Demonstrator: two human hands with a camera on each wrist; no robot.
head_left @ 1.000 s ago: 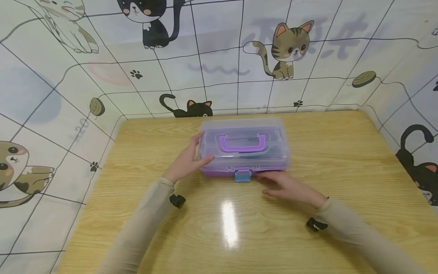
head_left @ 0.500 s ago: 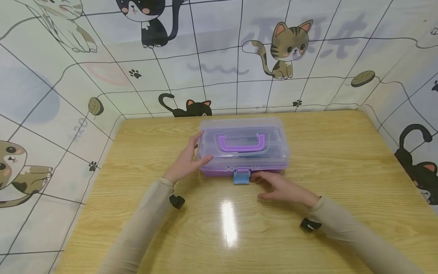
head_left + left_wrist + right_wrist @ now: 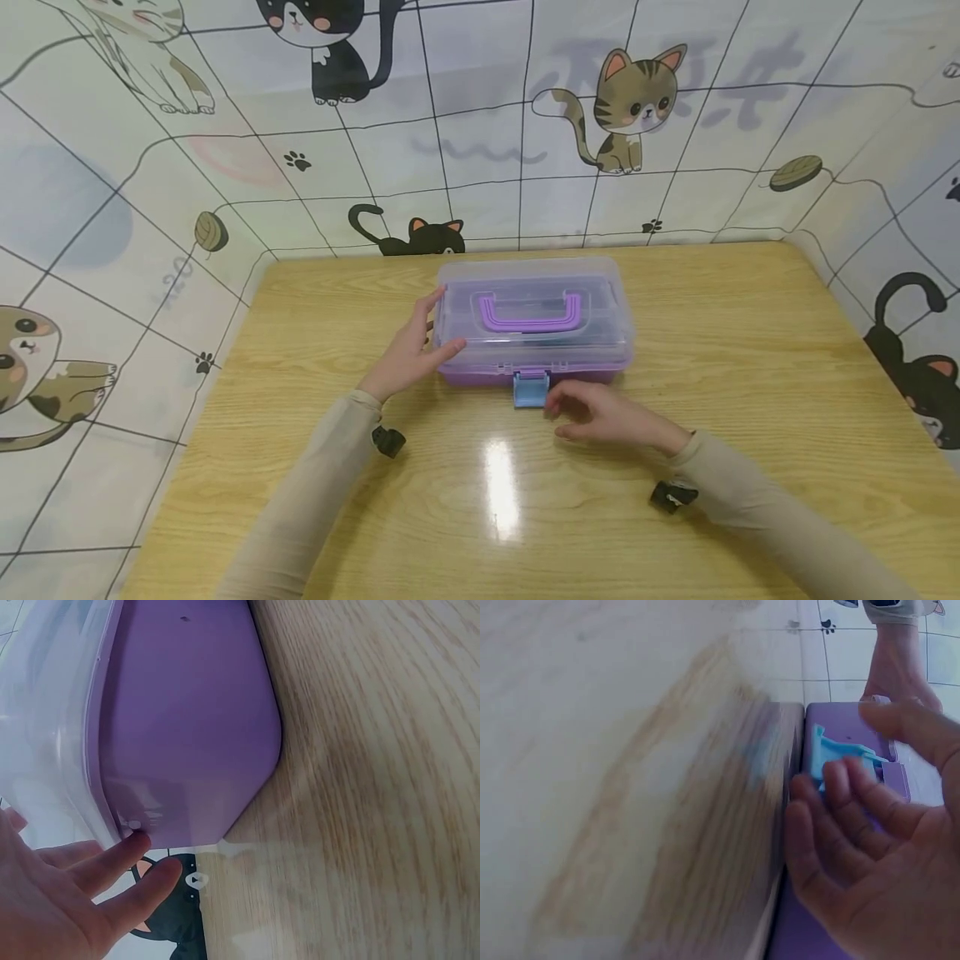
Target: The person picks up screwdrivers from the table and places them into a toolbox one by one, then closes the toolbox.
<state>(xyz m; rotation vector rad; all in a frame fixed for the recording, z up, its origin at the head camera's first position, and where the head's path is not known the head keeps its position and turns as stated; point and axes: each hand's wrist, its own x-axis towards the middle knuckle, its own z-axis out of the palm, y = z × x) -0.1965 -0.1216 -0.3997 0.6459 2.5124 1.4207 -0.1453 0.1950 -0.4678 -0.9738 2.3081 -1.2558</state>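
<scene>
A purple plastic storage box (image 3: 607,378) with a clear lid (image 3: 465,321) and a purple carry handle (image 3: 531,325) sits on the table. At the middle of its front, a light-blue latch (image 3: 531,390) is swung outward. My left hand (image 3: 405,354) rests on the box's left end, thumb on the lid near the front corner, fingers stretched along the side; in the left wrist view its fingertips touch the box's rim. My right hand (image 3: 600,414) is just right of the latch, fingers loosely bent and holding nothing. Seen from the right wrist, the fingertips overlap the blue latch (image 3: 840,746).
The wooden table (image 3: 337,500) meets a cat-patterned wall covering (image 3: 487,125) at the back and both sides, with the box close to the back edge. A small black camera sits on each wrist.
The blue latch has swung further out from the box front. My right hand has slid left and toward me, its fingers now more bent; the left hand stays put.
</scene>
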